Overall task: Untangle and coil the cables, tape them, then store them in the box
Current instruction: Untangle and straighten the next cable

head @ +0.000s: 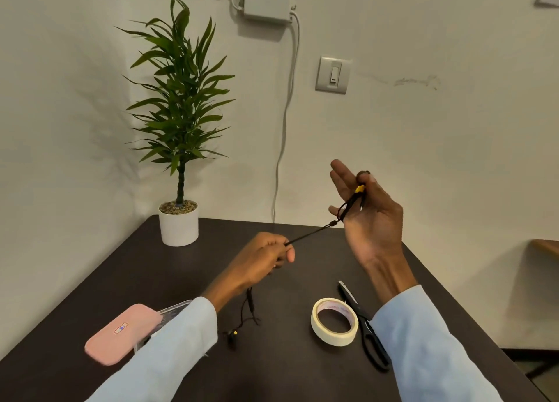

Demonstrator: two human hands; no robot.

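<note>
Evidently to coil it, the right hand [367, 211] pinches the cable [314, 231] end, while the left hand [266, 258] grips and tensions it above the worktop [287, 371].

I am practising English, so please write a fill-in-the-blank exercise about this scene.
1. The black cable is stretched between the person's two ____.
2. The tape roll lies on the table beside the ____.
3. The lid on the box is ____ in colour.

Missing words: hands; scissors; pink
</note>
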